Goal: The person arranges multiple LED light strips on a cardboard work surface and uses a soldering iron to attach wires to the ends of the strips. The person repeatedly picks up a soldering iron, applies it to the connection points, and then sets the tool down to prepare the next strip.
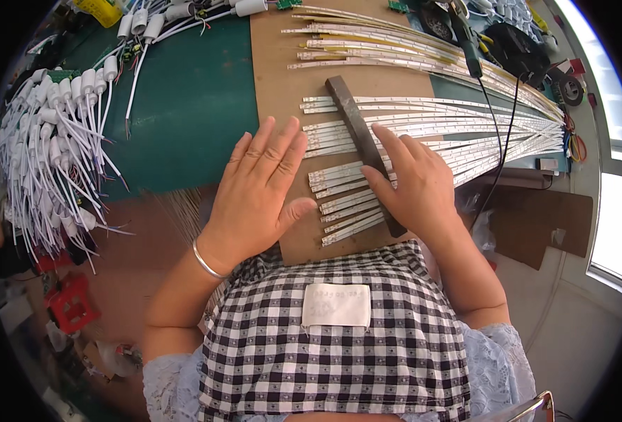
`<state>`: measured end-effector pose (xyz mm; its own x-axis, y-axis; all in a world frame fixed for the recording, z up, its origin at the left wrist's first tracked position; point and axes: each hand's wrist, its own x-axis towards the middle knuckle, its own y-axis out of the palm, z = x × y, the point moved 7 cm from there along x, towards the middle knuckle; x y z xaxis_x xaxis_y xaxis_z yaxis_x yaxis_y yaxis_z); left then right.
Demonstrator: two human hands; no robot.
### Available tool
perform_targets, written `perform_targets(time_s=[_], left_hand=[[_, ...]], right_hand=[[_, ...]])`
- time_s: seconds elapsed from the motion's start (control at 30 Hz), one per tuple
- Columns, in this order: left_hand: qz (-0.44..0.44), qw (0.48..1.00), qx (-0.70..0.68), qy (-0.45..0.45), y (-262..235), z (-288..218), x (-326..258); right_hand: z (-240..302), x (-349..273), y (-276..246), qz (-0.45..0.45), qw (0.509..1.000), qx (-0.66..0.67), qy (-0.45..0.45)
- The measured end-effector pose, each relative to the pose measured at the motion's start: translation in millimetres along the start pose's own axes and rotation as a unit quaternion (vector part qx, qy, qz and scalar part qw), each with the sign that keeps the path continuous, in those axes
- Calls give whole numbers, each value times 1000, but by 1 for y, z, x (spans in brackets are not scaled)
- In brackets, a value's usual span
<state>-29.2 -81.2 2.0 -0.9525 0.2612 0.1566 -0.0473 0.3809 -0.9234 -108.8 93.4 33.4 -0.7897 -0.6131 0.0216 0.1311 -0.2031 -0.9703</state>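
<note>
Several narrow white LED strips (339, 144) lie fanned out across a brown board, their ends toward me spread apart and their far right ends bunched together. A dark, flat metal bar (357, 126) rests slantwise across them. My right hand (416, 179) is at the bar's right side, thumb and forefinger spread along its edge; whether it presses on the strips is hard to tell. My left hand (258, 186) is held flat with fingers stretched, left of the strip ends, and has nothing in it.
The brown cardboard (276, 84) lies on a green table mat (191, 119). White lamp holders with wires (65, 141) are heaped at the left. More strips (367, 46) lie at the back. A soldering iron (465, 46) and its cable are at the far right. A red stool (72, 302) stands below left.
</note>
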Motion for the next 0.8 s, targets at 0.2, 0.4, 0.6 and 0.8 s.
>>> perform_targets(time_s=[0.2,0.4,0.6,0.8], left_hand=[[76,995,47,41,20,-25,-10],[42,999,18,28,17,-22,-4],[88,983,31,160,18,-47,-21],[111,984,40,134,26,-49,-25]], right_hand=[[5,1,19,-39,997,-12,-71],[2,6,24,-48,996,39,-64],[9,-5,11,-86,991,-27,-99],[28,-81,28,37,979,-35,-198]])
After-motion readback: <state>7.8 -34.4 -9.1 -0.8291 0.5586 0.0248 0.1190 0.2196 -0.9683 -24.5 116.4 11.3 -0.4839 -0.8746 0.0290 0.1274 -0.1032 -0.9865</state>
